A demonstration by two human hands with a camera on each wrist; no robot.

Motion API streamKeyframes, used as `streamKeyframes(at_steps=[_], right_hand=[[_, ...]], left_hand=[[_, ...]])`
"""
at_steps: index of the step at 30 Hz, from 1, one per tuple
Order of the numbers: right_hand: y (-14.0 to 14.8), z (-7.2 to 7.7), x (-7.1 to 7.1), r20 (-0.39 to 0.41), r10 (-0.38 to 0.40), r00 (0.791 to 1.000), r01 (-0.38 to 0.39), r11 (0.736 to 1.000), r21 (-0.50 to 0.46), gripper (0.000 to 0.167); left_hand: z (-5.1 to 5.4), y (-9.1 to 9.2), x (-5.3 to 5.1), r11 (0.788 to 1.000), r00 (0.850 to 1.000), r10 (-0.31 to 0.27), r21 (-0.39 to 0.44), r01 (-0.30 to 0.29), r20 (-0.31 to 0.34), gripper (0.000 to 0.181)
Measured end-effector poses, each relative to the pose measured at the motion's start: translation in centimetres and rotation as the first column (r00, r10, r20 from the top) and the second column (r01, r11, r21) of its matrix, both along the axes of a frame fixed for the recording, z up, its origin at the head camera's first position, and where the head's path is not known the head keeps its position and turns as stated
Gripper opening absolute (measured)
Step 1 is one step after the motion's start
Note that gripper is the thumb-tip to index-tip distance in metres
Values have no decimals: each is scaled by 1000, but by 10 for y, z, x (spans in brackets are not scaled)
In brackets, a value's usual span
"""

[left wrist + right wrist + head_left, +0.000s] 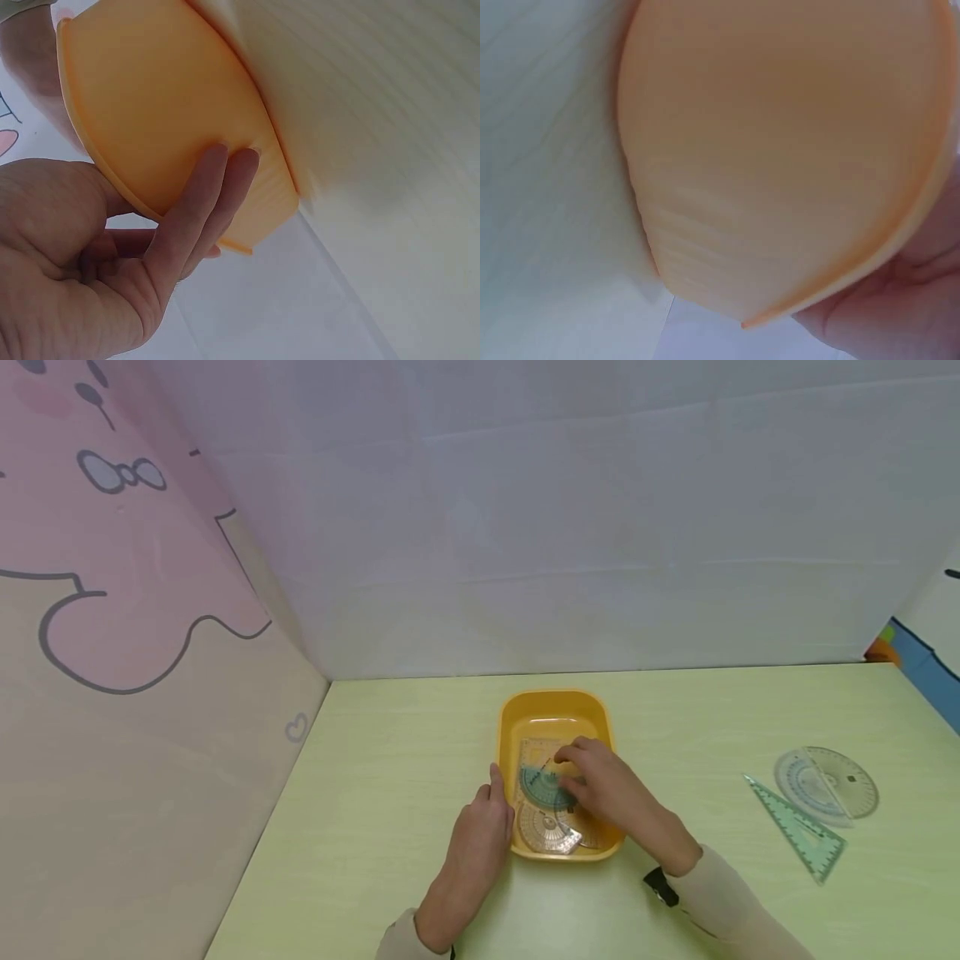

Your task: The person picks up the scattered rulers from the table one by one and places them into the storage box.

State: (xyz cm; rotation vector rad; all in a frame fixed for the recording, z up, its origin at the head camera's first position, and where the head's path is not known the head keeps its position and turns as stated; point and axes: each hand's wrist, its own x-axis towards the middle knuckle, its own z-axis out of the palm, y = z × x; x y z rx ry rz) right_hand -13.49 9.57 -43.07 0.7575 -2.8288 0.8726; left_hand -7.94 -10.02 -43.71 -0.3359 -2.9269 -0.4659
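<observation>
A yellow tray point(555, 703) on the table holds clear protractors point(542, 831) and a teal protractor point(542, 787). The left hand point(480, 839) grips the tray's left side; in the left wrist view this hand point(142, 255) has two fingers against the outer wall point(165, 97) and the thumb over the rim. Over the tray's right part, the right hand point(603, 781) has bent fingers beside the teal protractor; whether it pinches anything is unclear. The right wrist view shows the tray wall point(780, 150) hiding the fingers, with part of the right hand point(900, 307) behind the rim.
To the right on the table lie a green set square point(802, 831) and two overlapping clear round-edged protractors point(851, 781). A white curtain point(525, 527) hangs behind the table point(390, 752), and a pink and cream printed sheet point(135, 610) is at the left.
</observation>
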Motion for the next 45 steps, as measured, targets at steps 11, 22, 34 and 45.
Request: streamKeyframes(at_steps=[11,22,34,45], right_hand=[[9,6,2,-23,-14,1000,13,999,-46,23],[22,8,5,-40,-29,999,25,996,-90,23],[39,15,10,-26,-46,999,42,991,-128,25],[53,16,14,-66,-45,997,33,982,-184,26]], left_hand=[[1,1,-1,1000,999,8,24,-9,37,55],[0,1,-1,999,1000,-4,32,3,6,53],[-1,1,0,999,1000,-2,42,2,-6,53],[-2,1,0,994,999,9,111,-4,-46,52]])
